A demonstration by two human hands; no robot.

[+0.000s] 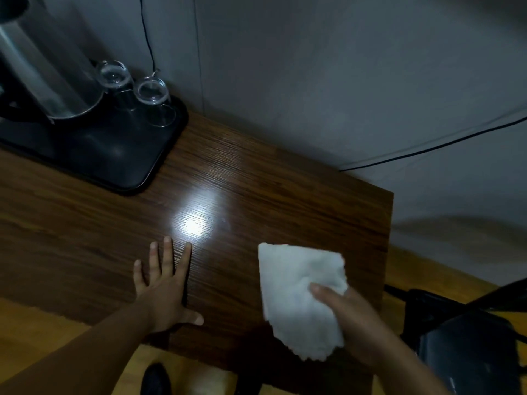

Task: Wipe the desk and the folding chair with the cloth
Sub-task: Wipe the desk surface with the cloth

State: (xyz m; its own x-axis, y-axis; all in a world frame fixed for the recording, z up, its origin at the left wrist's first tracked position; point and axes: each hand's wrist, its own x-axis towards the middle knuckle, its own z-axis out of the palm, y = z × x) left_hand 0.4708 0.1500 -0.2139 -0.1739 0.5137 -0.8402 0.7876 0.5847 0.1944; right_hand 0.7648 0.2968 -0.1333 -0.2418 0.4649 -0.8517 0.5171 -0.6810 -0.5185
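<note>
A folded white cloth [299, 295] lies on the dark wooden desk [256, 181], near its front right corner. My right hand [356, 326] grips the cloth's right side, thumb on top, fingers hidden beneath the fabric. To the left, my left hand [162, 289] rests flat on the desk with straight, spread fingers. The black folding chair [467, 337] stands on the floor just right of the desk, only partly in view.
A black tray [137, 166] sits at the desk's back left, carrying a steel kettle [42, 67] and two upturned glasses [151, 95]. A grey wall runs behind the desk, with a black cable [427, 149] across it. A dark shoe [155, 377] shows on the wooden floor below.
</note>
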